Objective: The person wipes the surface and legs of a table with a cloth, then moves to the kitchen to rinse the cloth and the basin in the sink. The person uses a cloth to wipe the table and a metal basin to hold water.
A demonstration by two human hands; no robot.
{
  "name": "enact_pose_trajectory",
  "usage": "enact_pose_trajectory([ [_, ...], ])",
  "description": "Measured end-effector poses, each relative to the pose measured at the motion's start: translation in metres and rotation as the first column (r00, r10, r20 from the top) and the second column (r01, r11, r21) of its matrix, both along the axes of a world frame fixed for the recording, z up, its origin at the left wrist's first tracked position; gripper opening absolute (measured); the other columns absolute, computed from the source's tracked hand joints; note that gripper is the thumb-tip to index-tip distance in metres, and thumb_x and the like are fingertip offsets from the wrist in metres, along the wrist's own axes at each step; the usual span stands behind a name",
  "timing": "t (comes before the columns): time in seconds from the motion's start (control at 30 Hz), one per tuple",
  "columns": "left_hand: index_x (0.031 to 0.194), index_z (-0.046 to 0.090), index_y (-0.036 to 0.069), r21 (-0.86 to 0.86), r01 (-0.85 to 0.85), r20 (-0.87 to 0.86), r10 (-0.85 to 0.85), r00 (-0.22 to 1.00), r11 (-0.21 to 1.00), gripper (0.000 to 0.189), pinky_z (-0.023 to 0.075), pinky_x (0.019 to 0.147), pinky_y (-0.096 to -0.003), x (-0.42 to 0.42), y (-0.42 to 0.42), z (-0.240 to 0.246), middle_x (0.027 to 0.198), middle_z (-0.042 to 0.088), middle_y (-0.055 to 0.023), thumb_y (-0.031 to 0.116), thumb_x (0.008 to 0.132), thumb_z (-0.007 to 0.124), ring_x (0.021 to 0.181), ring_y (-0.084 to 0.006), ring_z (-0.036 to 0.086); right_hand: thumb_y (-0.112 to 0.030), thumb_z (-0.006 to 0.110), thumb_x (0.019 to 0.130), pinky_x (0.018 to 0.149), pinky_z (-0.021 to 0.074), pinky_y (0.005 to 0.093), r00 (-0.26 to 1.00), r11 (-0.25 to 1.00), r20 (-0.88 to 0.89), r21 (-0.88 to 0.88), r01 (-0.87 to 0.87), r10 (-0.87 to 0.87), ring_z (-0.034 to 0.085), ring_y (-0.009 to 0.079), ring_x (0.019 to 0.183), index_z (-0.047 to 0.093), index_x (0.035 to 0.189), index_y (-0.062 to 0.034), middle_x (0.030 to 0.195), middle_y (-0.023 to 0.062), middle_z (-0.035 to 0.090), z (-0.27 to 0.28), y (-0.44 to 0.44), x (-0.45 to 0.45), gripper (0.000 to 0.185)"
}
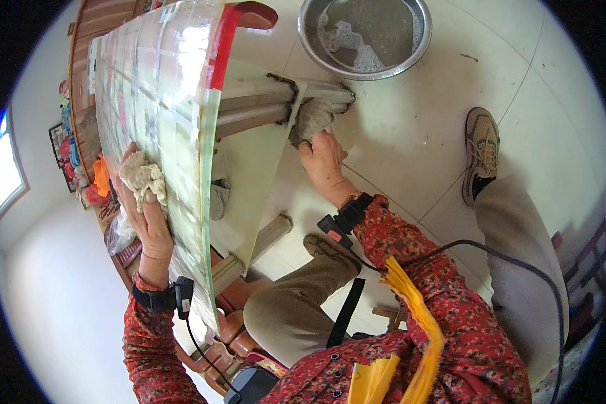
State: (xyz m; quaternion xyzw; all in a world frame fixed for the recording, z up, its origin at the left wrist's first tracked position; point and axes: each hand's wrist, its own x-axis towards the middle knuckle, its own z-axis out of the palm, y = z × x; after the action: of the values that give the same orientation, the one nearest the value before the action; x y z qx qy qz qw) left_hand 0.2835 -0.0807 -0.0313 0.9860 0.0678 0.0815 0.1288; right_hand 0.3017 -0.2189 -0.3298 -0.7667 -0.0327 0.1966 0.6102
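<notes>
My left hand [149, 222] holds a crumpled pale cloth [144, 177] against the top of a glass table [182, 121]. Lower down, my right hand [325, 156] grips a greyish, dirty-looking rag [313, 118]. The rag presses on the corner of the lower glass shelf [257, 187], beside a table leg [255, 103] with dark, worn trim. Red tape [222, 50] covers part of the tabletop's edge. Both wrists wear black straps with small cabled devices.
A round metal basin [366, 65] of cloudy, sudsy water stands on the tiled floor [414, 126]. A black cable [515, 262] runs from the right wrist across my leg. Wooden furniture [86, 121] bearing colourful items, including an orange cloth [101, 177], stands past the table.
</notes>
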Motion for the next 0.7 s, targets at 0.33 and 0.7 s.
enact_pose_trajectory([
  [0.33, 0.128, 0.048, -0.005, 0.01, 0.024, -0.021, -0.024, 0.999, 1.0, 0.052, 0.0256, 0.109, -0.0415, 0.003, -0.001, 0.001, 0.14, 0.042, -0.0186, 0.029, 0.09, 0.04, 0.128, -0.0313, 0.039, -0.014, 0.06, 0.076, 0.076, 0.0467, 0.0483, 0.874, 0.949, -0.486, 0.271, 0.161, -0.01, 0.058, 0.0416, 0.083, 0.057, 0.096, 0.004, 0.089, 0.0267, 0.06, -0.093, 0.003, 0.034, 0.027],
  [0.7, 0.127, 0.048, -0.005, -0.012, 0.039, -0.016, -0.039, 0.999, 0.999, 0.05, 0.0254, 0.109, -0.0411, 0.002, 0.002, 0.001, 0.137, 0.045, -0.0187, 0.028, 0.09, 0.041, 0.128, -0.0313, 0.039, -0.016, 0.062, 0.075, 0.082, 0.0449, 0.0503, 0.939, 0.996, -0.337, 0.028, 0.085, -0.071, 0.055, 0.0458, 0.098, 0.055, 0.107, 0.0029, 0.11, 0.026, 0.056, -0.039, 0.014, 0.012, 0.037],
])
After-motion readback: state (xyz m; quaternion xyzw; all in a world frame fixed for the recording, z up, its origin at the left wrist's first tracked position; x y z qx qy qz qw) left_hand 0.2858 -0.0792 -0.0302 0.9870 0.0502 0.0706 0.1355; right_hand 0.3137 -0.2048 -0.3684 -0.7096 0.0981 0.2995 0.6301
